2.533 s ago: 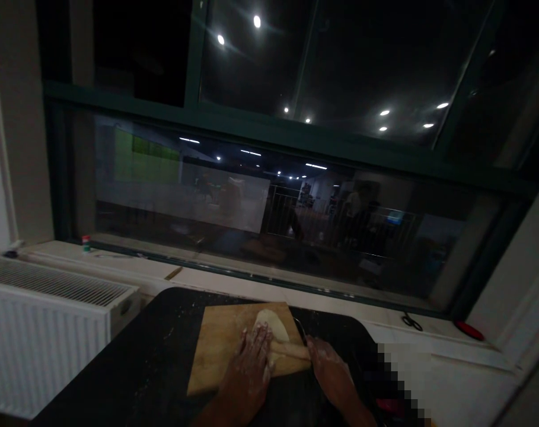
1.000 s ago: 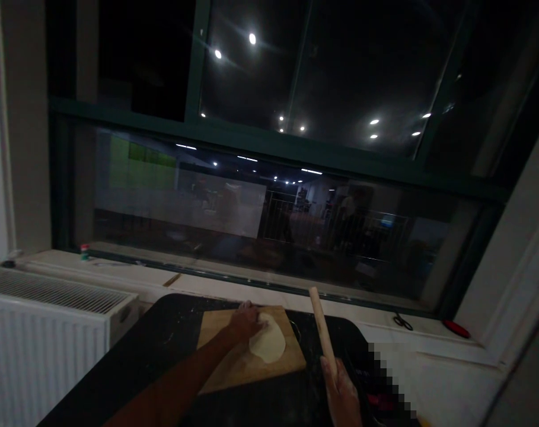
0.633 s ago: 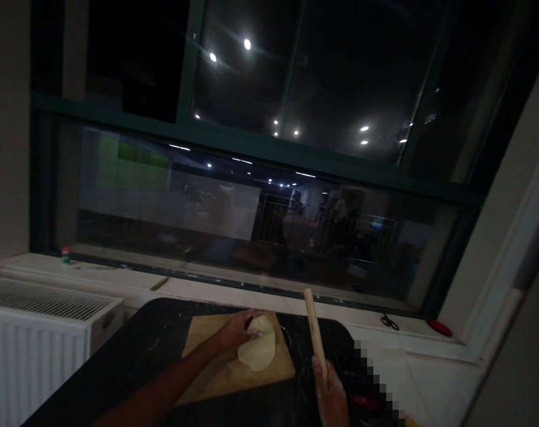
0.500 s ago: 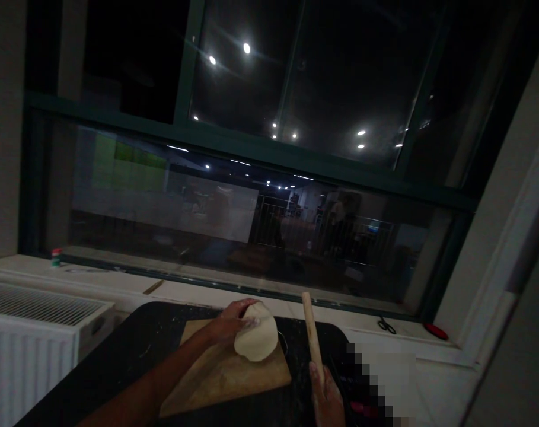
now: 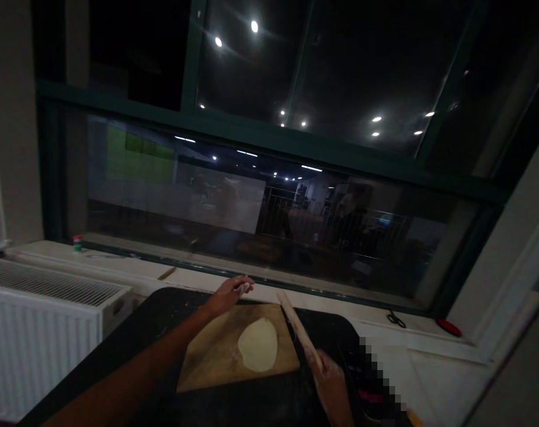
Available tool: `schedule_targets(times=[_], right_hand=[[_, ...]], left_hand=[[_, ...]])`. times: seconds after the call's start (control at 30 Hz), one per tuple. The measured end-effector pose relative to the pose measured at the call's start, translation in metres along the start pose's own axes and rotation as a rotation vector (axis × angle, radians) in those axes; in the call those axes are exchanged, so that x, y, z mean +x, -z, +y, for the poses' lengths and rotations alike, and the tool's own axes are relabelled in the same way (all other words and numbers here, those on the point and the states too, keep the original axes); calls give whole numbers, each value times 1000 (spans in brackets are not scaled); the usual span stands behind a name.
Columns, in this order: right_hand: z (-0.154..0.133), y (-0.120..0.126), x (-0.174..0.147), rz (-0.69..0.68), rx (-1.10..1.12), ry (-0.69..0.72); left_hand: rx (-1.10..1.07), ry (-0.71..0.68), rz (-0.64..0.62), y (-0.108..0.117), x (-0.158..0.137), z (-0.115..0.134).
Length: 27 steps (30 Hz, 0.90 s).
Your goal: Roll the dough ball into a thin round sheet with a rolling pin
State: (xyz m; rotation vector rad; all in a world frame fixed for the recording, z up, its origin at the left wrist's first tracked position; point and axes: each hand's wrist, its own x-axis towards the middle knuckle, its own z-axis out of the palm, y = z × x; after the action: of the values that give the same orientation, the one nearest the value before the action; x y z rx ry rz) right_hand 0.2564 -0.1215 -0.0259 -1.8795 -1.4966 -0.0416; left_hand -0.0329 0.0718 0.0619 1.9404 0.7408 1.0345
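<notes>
A flat, pale round of dough [image 5: 258,346] lies on the wooden board [image 5: 207,362], with one end drawn to a slight point. My left hand [image 5: 231,293] is raised over the board's far left edge, apart from the dough. Its fingers are loosely bent, apart from the thumb, with nothing in them and flour on the tips. At the board's right side, my right hand [image 5: 329,379] is closed around the near end of a wooden rolling pin [image 5: 296,323]. The pin's far end points up and left, toward the window.
The board rests on a black table [image 5: 171,302]. A white radiator [image 5: 47,344] stands at the left. On the windowsill are a small red-capped container [image 5: 77,243], black-handled scissors [image 5: 396,320] and a red object [image 5: 447,327]. A large window [image 5: 269,201] rises behind.
My left hand has let go of the dough round and moved up and away from it. The dough now lies on the board. The rolling pin has tilted left, still in my right hand.
</notes>
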Motion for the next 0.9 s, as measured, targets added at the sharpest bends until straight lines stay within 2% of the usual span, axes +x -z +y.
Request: schedule_targets(times=[0.1,0.17,0.3,0.43,0.67,0.8,0.9], right_hand=[[-17,6,24,-118,-116,116],[-28,8,42,-187,-188,192],[-40,2,73,-356,-333,356],[-31,-14,95,-462,-291,417],[-11,-41,119,-492,-226,432],[1,-57,121,-415,-178,461],[14,-67,116,-320,-172,528]], left_hand=[[87,-78,41,6,-9,10],[160,-112,70,3,-16,12],[343,-133,72,-20,-34,-2],[544,-116,14,-48,-52,-27],[791,-152,-49,-69,-53,-63],[945,-182,-25,-78,-51,-82],[1032,-222,37,-86,-55,-86]])
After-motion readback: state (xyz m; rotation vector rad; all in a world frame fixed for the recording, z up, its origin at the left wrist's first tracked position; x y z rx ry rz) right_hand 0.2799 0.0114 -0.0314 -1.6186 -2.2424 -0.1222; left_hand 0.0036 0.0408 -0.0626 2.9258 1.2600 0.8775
